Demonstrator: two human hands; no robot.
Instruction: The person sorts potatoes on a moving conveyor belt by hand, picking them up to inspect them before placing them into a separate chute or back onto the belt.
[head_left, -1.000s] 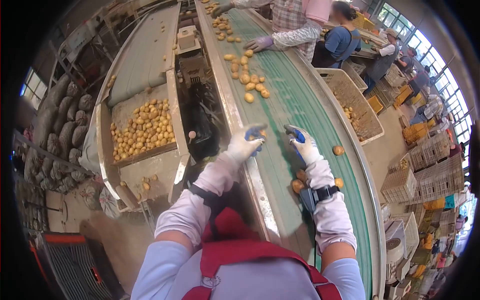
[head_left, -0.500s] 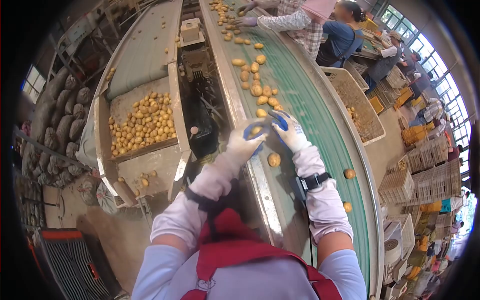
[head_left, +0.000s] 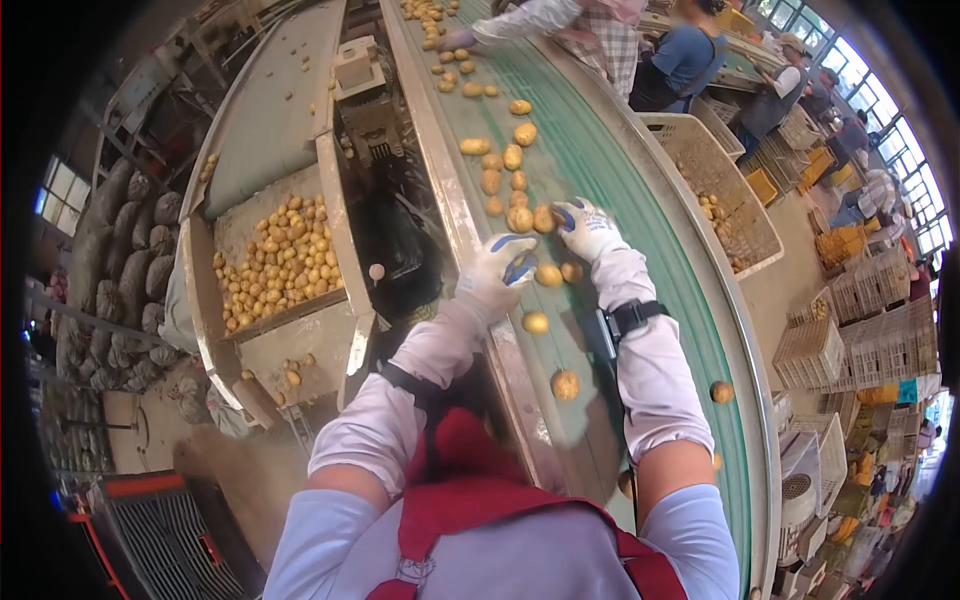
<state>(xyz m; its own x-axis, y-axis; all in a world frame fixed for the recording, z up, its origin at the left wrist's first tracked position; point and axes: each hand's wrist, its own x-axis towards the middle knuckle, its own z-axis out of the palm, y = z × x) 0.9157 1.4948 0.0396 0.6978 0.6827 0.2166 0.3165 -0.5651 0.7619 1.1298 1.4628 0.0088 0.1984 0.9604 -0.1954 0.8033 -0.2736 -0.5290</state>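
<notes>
Yellow potatoes [head_left: 512,157] lie in a loose group on the green conveyor belt [head_left: 640,250] ahead of my hands. My left hand [head_left: 500,272], in a white glove with blue palm patches, is over the belt's left edge. Its fingers are curved and apart, with no potato visible in them. My right hand [head_left: 588,232], gloved alike, is over the belt with its fingers spread and bent, the tips beside a potato [head_left: 543,218]. Between and below the hands lie several more potatoes, one a round potato [head_left: 565,385] nearer my body.
At left, a metal chute [head_left: 345,235] holds a heap of potatoes. A large plastic crate [head_left: 765,235] stands right of the belt. A co-worker's gloved hand [head_left: 458,40] reaches over the belt's far end. Stacked crates [head_left: 885,310] and other workers are at right.
The potato in my left hand is no longer there. My right hand has moved slightly forward and right. Potatoes on the belt have shifted towards me, several now lying below my hands.
</notes>
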